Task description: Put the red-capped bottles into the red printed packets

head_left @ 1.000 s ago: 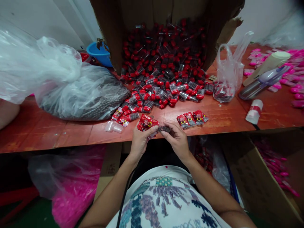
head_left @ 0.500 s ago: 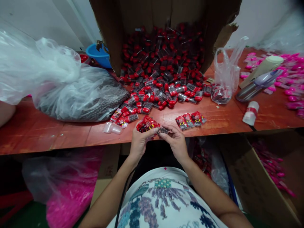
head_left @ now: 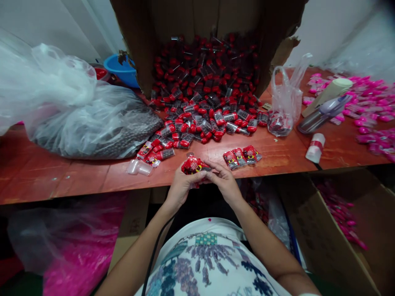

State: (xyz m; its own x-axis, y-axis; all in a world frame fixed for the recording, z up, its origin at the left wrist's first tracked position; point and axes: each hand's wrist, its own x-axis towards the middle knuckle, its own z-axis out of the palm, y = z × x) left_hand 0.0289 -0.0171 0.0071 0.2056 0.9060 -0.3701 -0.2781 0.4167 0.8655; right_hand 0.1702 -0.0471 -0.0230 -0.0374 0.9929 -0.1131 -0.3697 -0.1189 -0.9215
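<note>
Just over the table's front edge, my left hand (head_left: 180,187) is closed around small red printed packets (head_left: 194,165), fanned together. My right hand (head_left: 227,183) meets it from the other side, fingertips pinching the packets' right edge, where a dark part shows. How many packets are held cannot be made out. To the right of my hands lies a short row of like red packets (head_left: 242,157) with yellow marks and dark contents. On the left are a few loose red packets (head_left: 145,150) and small clear empty tubes (head_left: 139,167).
Red-capped clear bottles (head_left: 203,119) with dark contents spill from a torn cardboard box (head_left: 135,45). A plastic sack of dark beads (head_left: 92,127) lies left. Rightward stand a clear bag (head_left: 284,102), a drinking bottle (head_left: 322,113), a white roll (head_left: 315,148) and pink items (head_left: 373,98).
My hands have come closer together. The dark-filled piece at my right fingertips now sits against the red packets and is mostly covered. The view has shifted slightly to the right.
</note>
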